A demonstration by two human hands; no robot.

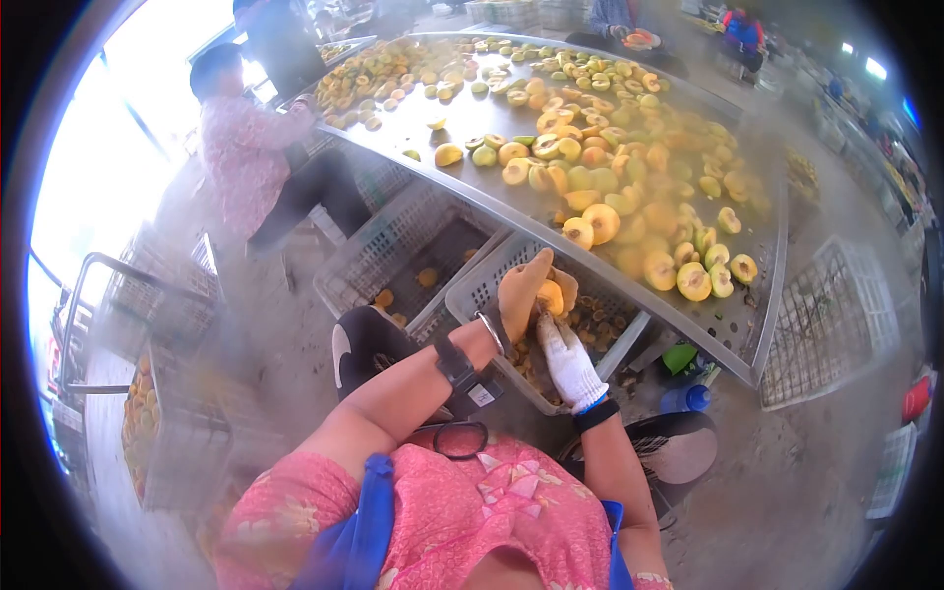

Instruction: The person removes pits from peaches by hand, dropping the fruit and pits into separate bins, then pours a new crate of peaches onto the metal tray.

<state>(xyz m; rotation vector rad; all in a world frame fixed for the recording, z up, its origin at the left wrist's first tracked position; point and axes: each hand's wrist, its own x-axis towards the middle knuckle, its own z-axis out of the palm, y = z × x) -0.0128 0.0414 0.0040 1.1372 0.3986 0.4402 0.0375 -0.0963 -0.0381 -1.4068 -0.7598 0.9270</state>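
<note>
Yellow fruit (551, 298) clamped in bare left grip (518, 293), beside gloved right grip (570, 364); right closure unclear.

1 white-gloved hand (567, 366), 1 large table (482, 113)

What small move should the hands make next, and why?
Perhaps turn the yellow fruit slightly above the crate: the left hand grips it, the gloved right hand is close at its near side, and brown pieces lie below, so drips or bits would likely fall there.
</note>
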